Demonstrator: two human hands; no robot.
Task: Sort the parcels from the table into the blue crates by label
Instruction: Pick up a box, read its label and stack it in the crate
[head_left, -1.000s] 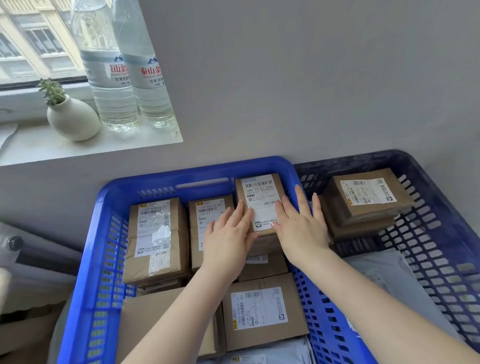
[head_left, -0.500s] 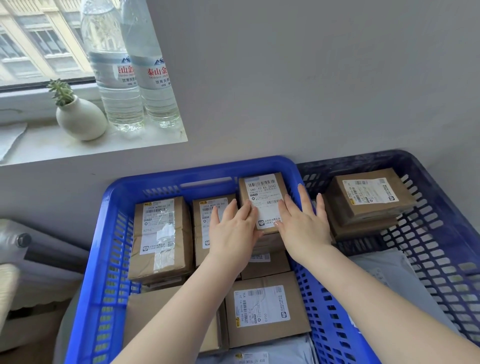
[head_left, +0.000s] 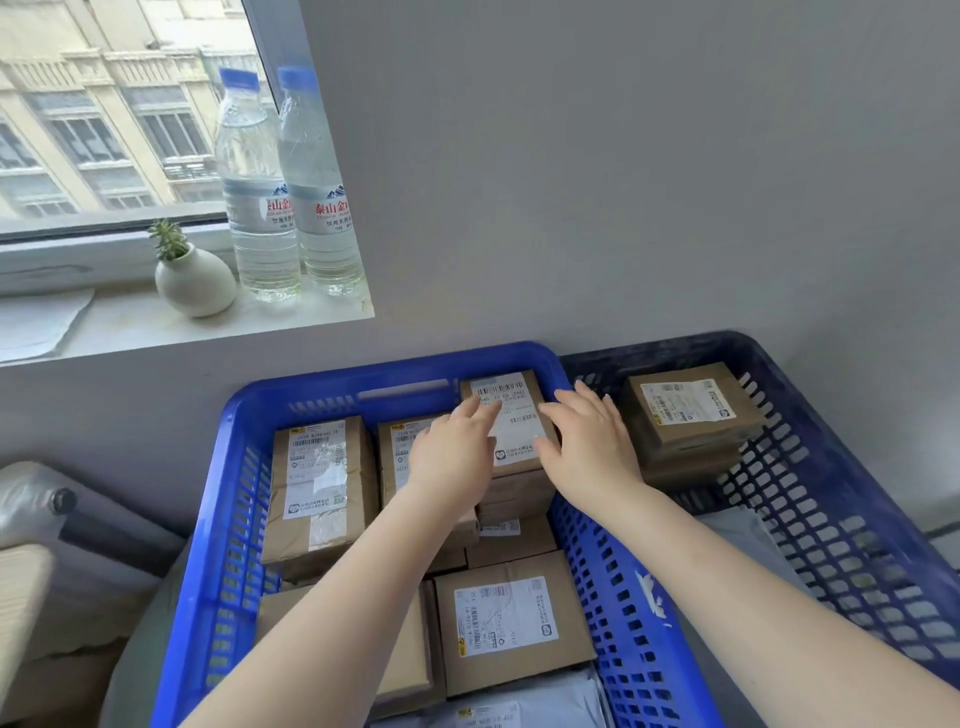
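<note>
Head view: your left hand (head_left: 457, 457) and right hand (head_left: 589, 447) rest flat, fingers spread, on the parcel (head_left: 511, 421) in the bright blue crate's (head_left: 234, 519) far right corner.

My left hand (head_left: 453, 451) covers middle parcel (head_left: 402, 447) label; I can't read any label print (too small). Grey mailer (head_left: 524, 714) cut by bottom edge. Dark crate (head_left: 831, 499) runs off right.

Grey wall (head_left: 597, 182), daylit window (head_left: 104, 114), white sill (head_left: 208, 327), two water bottles (head_left: 291, 208), small potted plant (head_left: 192, 275)
</note>
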